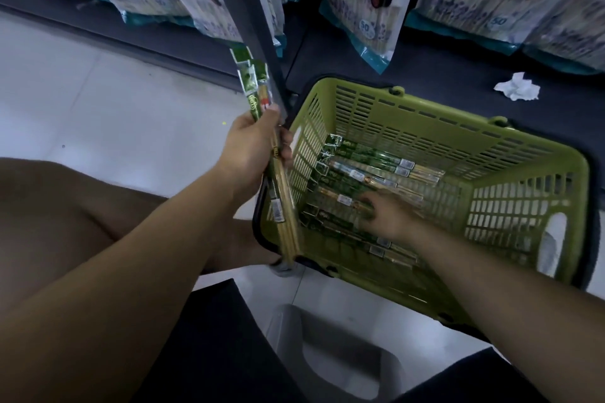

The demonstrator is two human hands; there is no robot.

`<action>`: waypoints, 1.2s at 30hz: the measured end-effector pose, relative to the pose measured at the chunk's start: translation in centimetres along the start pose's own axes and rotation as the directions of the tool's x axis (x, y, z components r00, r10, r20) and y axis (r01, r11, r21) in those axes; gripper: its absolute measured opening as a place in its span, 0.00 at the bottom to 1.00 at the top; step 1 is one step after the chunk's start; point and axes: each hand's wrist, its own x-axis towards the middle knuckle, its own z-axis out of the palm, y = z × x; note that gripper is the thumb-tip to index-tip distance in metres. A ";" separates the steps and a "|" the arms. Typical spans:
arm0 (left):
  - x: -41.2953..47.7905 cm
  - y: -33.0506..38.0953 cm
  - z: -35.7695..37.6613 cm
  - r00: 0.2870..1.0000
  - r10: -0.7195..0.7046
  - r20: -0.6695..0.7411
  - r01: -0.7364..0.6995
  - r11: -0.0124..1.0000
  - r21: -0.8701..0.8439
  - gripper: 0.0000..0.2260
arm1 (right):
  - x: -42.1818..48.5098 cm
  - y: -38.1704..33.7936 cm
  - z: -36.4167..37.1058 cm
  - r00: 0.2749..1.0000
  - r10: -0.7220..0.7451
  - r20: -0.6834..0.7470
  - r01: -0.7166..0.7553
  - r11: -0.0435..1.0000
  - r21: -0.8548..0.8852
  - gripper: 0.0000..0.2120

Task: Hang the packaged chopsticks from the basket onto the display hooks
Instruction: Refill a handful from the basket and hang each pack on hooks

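Where the pale floor [98, 101] meets the dark shelf base [425, 75], big printed bags [360, 10] hang in a row, their tops cut off by the upper edge, so I cannot see what carries them. Their print is too blurred to read beyond a "50". The green basket [458, 127] sits tilted, its far side on the shelf base and its near corner hidden under my right forearm. Below me a grey stool [327, 353] shows only in part, between my dark shorts.

My left hand [252, 147] is clenched round the held packs [255, 85], a small bundle of chopsticks standing nearly upright just beside the basket's left wall and in front of a dark upright post [248, 26]. I cannot count them.

My right hand [389, 216] reaches into the basket and lies on the loose packs [370, 170] on its bottom. It is smeared by motion, and I cannot tell whether the fingers grasp one or only touch.

A crumpled white paper [517, 87] lies on the shelf base behind the basket.
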 end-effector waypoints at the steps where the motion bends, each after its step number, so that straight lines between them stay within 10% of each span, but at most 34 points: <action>1: 0.1 -0.5 0.1 0.999 -0.032 0.028 0.032 0.999 0.031 0.10 | 0.6 0.4 0.8 1.000 0.024 -0.001 -0.024 0.999 -0.039 0.36; 6: 0.2 -2.3 0.6 0.996 -0.066 0.062 0.056 0.987 0.152 0.11 | 1.9 1.2 3.6 0.999 0.028 -0.032 -0.034 0.974 -0.225 0.42; 22: 0.8 -2.6 1.2 0.997 -0.051 0.062 0.041 0.987 0.156 0.10 | 3.3 1.5 5.1 0.961 -0.020 0.277 0.021 1.000 -0.002 0.06; 36: 1.0 -3.1 1.3 0.997 -0.051 0.063 0.040 0.986 0.164 0.10 | 2.6 2.3 4.8 0.969 -0.072 0.235 0.046 0.992 0.115 0.06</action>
